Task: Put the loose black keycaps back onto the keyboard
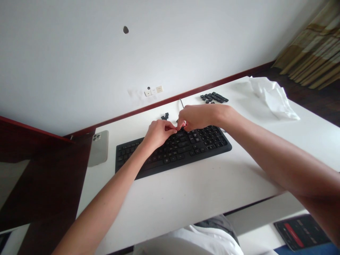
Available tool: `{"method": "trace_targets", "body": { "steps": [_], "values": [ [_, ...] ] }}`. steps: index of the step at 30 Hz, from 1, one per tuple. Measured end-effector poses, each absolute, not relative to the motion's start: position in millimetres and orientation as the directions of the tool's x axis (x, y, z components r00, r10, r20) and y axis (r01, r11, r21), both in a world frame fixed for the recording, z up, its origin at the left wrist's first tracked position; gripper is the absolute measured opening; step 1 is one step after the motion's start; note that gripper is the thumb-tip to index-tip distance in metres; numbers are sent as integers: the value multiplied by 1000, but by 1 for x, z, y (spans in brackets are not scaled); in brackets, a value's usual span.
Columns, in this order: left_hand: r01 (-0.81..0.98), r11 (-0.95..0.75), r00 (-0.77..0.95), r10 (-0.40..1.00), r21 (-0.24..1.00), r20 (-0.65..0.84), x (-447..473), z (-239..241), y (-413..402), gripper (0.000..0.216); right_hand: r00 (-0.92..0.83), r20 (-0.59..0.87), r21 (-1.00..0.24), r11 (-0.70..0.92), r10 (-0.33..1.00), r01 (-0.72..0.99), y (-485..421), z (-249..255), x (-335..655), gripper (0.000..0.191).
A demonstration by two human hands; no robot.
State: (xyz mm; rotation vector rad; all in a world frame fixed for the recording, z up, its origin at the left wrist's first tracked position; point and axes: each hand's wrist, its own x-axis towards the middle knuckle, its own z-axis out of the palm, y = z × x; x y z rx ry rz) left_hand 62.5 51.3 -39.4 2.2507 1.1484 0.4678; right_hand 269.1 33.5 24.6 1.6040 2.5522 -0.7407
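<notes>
A black keyboard (186, 148) lies on the white desk (191, 191). My left hand (157, 133) hovers over its upper middle rows with fingers pinched together. My right hand (198, 117) is beside it, fingertips touching the left hand's, closed in a pinch over the keys. What they pinch is too small to make out. Several loose black keycaps (214, 97) lie behind the keyboard at the right, and a smaller cluster of keycaps (165, 116) sits behind my hands. A thin dark tool (181, 103) lies on the desk past my right hand.
A grey phone (98, 147) lies face down at the desk's left edge. Crumpled white tissue (275, 97) sits at the far right. A wall socket (153, 90) is low on the white wall. Another phone (301, 232) rests below the desk's front edge at lower right.
</notes>
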Motion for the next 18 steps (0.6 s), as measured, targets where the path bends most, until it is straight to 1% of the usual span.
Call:
{"method": "trace_targets", "body": {
  "steps": [3,6,9,15,18],
  "values": [
    [650,-519,577,813,556,84,64,-38,48,7,-477,-340,-317,379,810,869,28,28,262,31],
    [660,-552,589,801,509,106,66,-37,43,12,-480,-352,-243,417,803,876,23,31,255,20],
    [656,-567,603,790,498,105,68,-35,40,16,-462,-368,-184,424,807,887,20,32,249,13],
    [683,-557,605,794,473,60,69,-34,39,19,-461,-379,-199,415,803,888,21,28,246,14],
    [673,-548,608,792,497,50,67,-34,43,17,-486,-365,-249,419,794,873,24,27,250,15]
  ]
}}
